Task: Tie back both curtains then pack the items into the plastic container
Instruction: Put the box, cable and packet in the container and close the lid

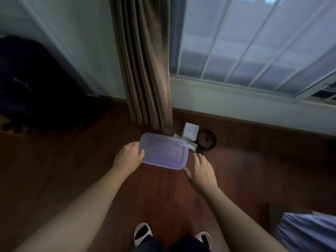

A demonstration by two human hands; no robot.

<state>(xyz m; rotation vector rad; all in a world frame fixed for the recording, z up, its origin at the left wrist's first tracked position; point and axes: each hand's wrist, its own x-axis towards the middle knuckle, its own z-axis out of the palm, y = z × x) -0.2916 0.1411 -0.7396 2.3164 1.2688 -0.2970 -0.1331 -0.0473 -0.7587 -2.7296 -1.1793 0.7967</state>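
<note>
My left hand grips the left edge of a translucent purple plastic container lid, held flat above the wooden floor. My right hand hovers with fingers spread by the lid's right corner; whether its thumb touches the lid I cannot tell. Behind the lid, on the floor by the wall, lie a small white box, a coiled black cable and some white packets, partly hidden by the lid. A brown curtain hangs gathered in folds beside the window.
A barred window fills the upper right. A dark bag sits against the wall at left. A bed corner with pale purple cloth shows at lower right. My slippered feet stand on the wooden floor.
</note>
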